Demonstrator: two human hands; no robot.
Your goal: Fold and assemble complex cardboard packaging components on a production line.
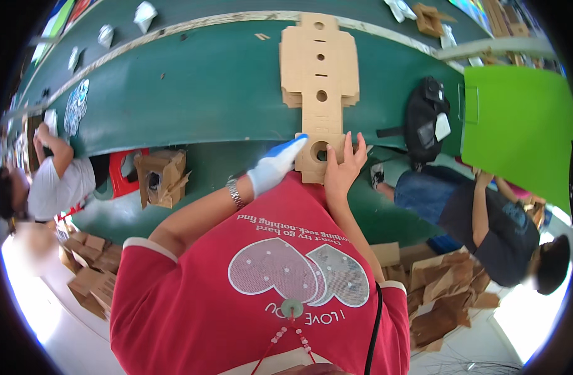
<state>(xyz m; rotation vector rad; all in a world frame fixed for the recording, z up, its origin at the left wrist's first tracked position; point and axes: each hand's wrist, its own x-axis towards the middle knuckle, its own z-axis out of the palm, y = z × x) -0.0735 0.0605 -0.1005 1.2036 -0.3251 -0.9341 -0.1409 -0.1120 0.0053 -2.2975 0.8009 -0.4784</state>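
A stack of flat die-cut brown cardboard blanks lies on the green table, with round holes and slots down its middle. Its narrow near end reaches past the table's front edge toward my body, finishing in a panel with a large round hole. My left hand, in a white glove with blue fingertips, lies along the panel's left edge, fingers stretched out together; its thumb is hidden. Bare and with fingers spread, my right hand rests at the panel's right side, its thumb beside the hole.
A black bag lies on the table at right, beside a bright green panel. One person sits at left, another at right. An open carton stands left of me; crumpled cardboard is piled at lower right.
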